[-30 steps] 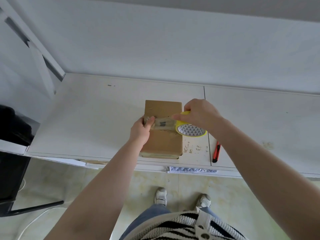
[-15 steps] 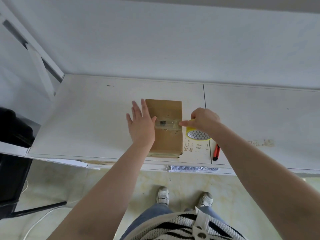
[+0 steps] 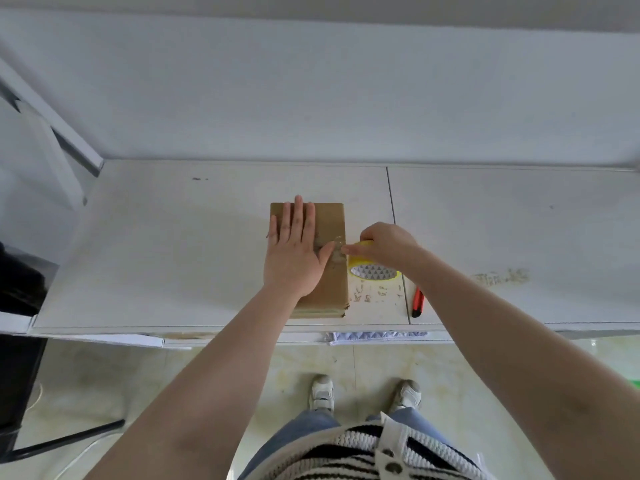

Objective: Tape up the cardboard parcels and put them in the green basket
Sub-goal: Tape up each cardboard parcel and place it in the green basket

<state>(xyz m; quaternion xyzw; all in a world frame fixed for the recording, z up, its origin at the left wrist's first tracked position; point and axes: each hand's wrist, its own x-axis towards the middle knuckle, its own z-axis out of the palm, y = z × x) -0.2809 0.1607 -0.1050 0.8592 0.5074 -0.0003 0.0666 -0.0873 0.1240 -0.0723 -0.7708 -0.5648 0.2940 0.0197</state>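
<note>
Pressing flat with straight fingers, the left hand [image 3: 294,252] covers the parcel [image 3: 330,223]; at its 3 o'clock, the tape roll [image 3: 372,270] is gripped by the right hand [image 3: 384,244], a knife [image 3: 418,302] lying at 4 o'clock.

A brown cardboard parcel [image 3: 330,282] lies flat near the table's front edge, clear tape across its top, a yellow tape roll [image 3: 372,270] touching its right side.

left of the parcel [image 3: 329,271] bare counter [image 3: 156,254] is lying open; right of it the tape roll [image 3: 372,270] and red knife [image 3: 418,302] are crowding the way.
</note>
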